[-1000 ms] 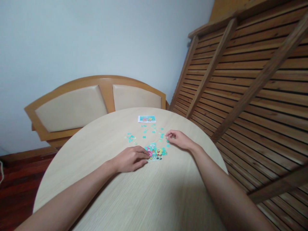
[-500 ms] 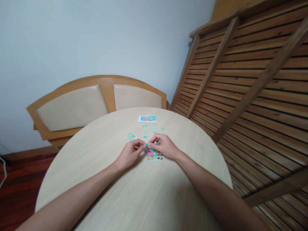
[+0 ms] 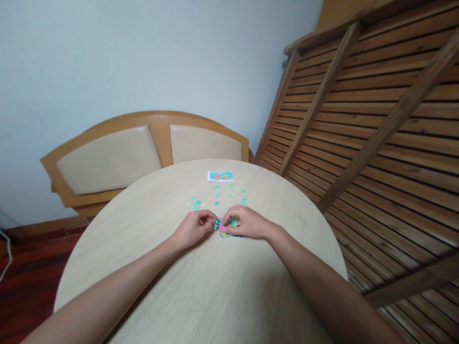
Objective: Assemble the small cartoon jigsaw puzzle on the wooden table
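Observation:
A partly joined jigsaw puzzle (image 3: 225, 235), pink, yellow and teal, lies flat on the table before me. My left hand (image 3: 195, 228) is at its left side, with thumb and forefinger pinched at a small teal jigsaw piece (image 3: 216, 224). From the right, my right hand (image 3: 249, 222) reaches over the puzzle and covers much of it. Its thumb and forefinger close on the pink part of the puzzle, near the left hand's fingertips. Whether that pink part is a separate piece, I cannot tell.
Several loose teal pieces form a pile (image 3: 197, 204) left of the puzzle; more loose pieces (image 3: 230, 191) lie scattered beyond it. A picture card (image 3: 220, 176) lies farther back on the round table (image 3: 172, 296). Behind stand a padded headboard (image 3: 111, 160) and, at right, a slatted wooden panel (image 3: 358, 143).
My hands have parted slightly from the teal piece they met at above the puzzle. The right hand has moved down onto the pink part; the left has lowered a little.

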The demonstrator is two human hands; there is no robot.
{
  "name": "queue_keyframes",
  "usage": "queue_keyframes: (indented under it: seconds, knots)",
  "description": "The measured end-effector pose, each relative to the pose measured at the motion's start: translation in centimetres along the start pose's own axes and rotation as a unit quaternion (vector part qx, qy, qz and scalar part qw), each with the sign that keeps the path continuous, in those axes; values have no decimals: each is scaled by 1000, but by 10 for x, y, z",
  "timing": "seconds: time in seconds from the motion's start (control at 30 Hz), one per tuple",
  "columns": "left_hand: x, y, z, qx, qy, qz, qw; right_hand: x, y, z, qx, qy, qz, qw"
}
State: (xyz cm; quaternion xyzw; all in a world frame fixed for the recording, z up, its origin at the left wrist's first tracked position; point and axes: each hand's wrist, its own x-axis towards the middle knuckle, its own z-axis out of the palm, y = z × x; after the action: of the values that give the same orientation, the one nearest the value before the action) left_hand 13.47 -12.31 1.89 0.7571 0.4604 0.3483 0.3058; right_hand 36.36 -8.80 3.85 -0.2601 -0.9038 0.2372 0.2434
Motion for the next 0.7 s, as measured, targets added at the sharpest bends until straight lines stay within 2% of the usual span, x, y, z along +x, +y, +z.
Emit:
queue_keyframes:
  seconds: [0.27, 0.7]
  knots:
    - [-4, -10, 3, 81, -55, -32, 995, -2, 7, -1, -40, -29, -36, 998]
    - [-4, -4, 2, 130, -64, -21, 989, -2, 10, 0, -46, -32, -47, 997]
